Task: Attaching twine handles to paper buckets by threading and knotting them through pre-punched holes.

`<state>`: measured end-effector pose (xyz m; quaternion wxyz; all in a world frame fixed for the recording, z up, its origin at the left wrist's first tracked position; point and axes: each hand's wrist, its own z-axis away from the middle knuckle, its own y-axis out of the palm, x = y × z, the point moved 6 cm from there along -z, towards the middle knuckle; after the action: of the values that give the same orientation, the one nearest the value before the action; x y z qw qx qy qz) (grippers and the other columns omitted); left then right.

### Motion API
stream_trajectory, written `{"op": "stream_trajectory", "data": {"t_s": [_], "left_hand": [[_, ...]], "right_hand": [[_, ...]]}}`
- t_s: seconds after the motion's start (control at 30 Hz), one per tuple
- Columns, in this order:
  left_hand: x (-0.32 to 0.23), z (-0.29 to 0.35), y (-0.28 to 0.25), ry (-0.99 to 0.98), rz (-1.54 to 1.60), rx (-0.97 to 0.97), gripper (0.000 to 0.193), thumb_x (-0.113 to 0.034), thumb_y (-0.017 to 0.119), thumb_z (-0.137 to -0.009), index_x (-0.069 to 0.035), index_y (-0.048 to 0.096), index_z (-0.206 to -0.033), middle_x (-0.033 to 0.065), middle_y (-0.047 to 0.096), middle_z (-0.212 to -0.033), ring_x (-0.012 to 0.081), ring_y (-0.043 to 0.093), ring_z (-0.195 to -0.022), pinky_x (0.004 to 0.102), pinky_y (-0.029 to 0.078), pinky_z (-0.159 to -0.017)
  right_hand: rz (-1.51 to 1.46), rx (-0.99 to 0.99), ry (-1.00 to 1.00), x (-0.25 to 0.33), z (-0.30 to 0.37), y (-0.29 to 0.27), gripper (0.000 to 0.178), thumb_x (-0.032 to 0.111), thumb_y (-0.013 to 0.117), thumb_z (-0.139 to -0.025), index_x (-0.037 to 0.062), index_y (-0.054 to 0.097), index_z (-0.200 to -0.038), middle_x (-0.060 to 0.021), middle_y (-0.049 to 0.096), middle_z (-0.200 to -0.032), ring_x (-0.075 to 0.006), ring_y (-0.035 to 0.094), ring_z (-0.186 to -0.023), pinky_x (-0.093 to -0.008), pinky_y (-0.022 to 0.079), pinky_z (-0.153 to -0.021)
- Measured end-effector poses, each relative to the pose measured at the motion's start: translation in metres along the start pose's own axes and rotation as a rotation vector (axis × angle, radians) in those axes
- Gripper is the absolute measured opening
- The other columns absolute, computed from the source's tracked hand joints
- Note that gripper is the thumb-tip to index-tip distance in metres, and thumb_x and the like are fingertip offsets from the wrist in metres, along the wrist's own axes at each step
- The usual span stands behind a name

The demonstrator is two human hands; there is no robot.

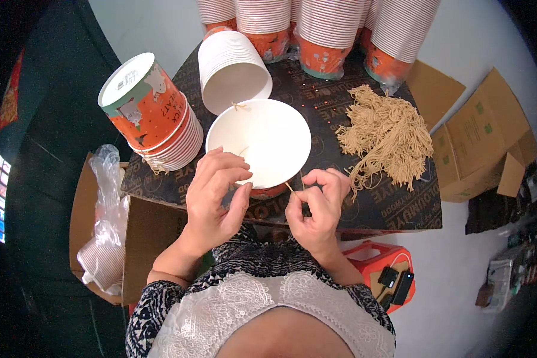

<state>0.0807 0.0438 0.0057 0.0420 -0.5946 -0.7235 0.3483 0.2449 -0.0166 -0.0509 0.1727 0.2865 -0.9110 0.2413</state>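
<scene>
A white-lined paper bucket (274, 140) with an orange outside stands mouth up at the table's near edge. A knotted loop of tan string (240, 106) sits at its far rim. My right hand (319, 203) pinches a thin tan string (290, 187) against the near right rim. My left hand (218, 194) hovers at the near left rim, its thumb and fingers apart, holding nothing visible. To the right lies a tangled heap of tan strings (388, 137). An upside-down stack of orange printed buckets (152, 116), with string at its lower rim, stands on the left.
Behind the bucket, a nested white stack (232, 71) lies on its side. Tall bucket stacks (328, 36), partly in clear plastic, line the table's back. Cardboard boxes flank the dark printed table (400, 209). A red stool (370, 253) bearing black devices stands below right.
</scene>
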Motion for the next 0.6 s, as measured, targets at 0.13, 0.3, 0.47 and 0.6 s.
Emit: {"op": "stream_trajectory", "data": {"t_s": [0.13, 0.3, 0.47, 0.6], "left_hand": [[0.002, -0.005, -0.002, -0.014, -0.006, 0.038, 0.021, 0.004, 0.067, -0.078, -0.002, 0.061, -0.097, 0.0129, 0.064, -0.097, 0.0318, 0.063, -0.093, 0.0488, 0.046, -0.095], [0.011, -0.024, 0.003, -0.333, 0.204, 0.262, 0.024, 0.003, 0.062, -0.083, 0.001, 0.063, -0.107, 0.0149, 0.063, -0.107, 0.0309, 0.061, -0.104, 0.0361, 0.048, -0.092], [0.026, -0.049, 0.027, -0.108, 0.167, 0.587, 0.032, -0.001, 0.064, -0.085, 0.001, 0.062, -0.117, 0.0172, 0.062, -0.112, 0.0336, 0.06, -0.106, 0.039, 0.048, -0.091], [0.022, -0.054, 0.049, -0.065, 0.204, 0.845, 0.027, -0.008, 0.063, -0.087, 0.001, 0.066, -0.113, 0.0194, 0.064, -0.104, 0.036, 0.058, -0.105, 0.0426, 0.047, -0.09]], "right_hand": [[-0.001, -0.003, 0.0, 0.001, -0.002, 0.002, 0.02, -0.003, 0.07, -0.063, 0.0067, 0.057, -0.074, -0.0079, 0.056, -0.101, -0.0311, 0.05, -0.1, -0.0435, 0.035, -0.088], [-0.006, -0.002, 0.006, -0.002, -0.003, 0.005, 0.019, -0.002, 0.071, -0.065, 0.0064, 0.057, -0.075, -0.0075, 0.056, -0.101, -0.0313, 0.05, -0.102, -0.0439, 0.035, -0.088], [0.008, -0.012, -0.001, -0.001, -0.006, 0.008, 0.018, -0.001, 0.071, -0.066, 0.0062, 0.057, -0.076, -0.0072, 0.056, -0.101, -0.0311, 0.05, -0.102, -0.0445, 0.035, -0.088], [-0.001, -0.025, 0.001, -0.004, -0.006, 0.009, 0.018, 0.0, 0.072, -0.067, 0.0071, 0.059, -0.077, -0.0063, 0.057, -0.101, -0.0308, 0.05, -0.102, -0.045, 0.035, -0.088]]}}
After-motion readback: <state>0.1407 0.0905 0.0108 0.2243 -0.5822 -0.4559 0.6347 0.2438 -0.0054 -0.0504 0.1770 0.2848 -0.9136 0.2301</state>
